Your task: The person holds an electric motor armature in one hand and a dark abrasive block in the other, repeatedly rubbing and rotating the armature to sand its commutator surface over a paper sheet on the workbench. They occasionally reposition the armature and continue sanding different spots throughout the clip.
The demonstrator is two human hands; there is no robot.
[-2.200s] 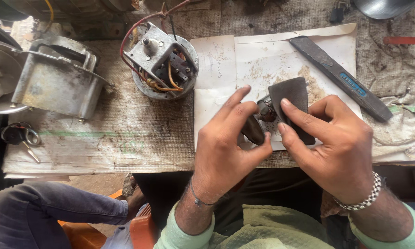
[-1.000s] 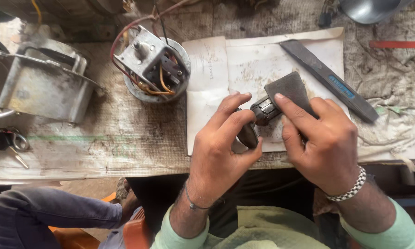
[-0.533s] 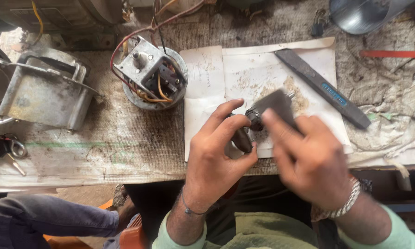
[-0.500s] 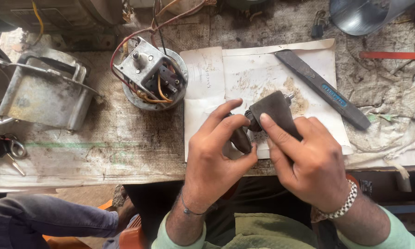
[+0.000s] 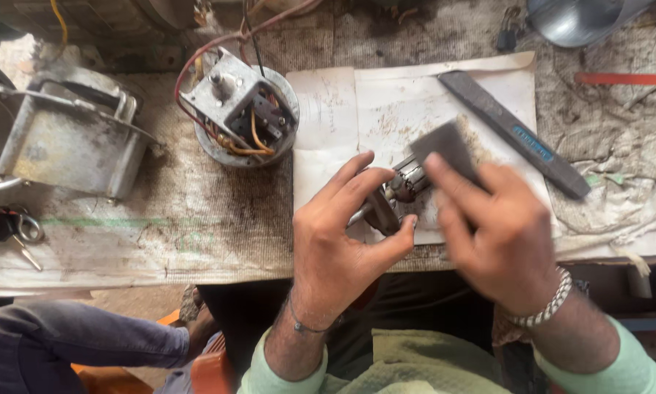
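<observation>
Head view: right hand (image 5: pixel 499 233) motion-blurred

A worn, grimy workbench (image 5: pixel 197 219) in daylight, covered with dirty cloth; below its front edge, an orange seat (image 5: pixel 124 376).

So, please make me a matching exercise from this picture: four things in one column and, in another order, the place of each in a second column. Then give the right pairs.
Things:
1. small metal part
2. dark abrasive sheet
3. long flat file
4. keys

Places:
A. on the white paper, up and right of the hands
B. at the far left edge of the bench
C. in the grip of the left hand
D. under the fingers of the right hand, against the metal part

Pairs: 1-C, 2-D, 3-A, 4-B
</observation>
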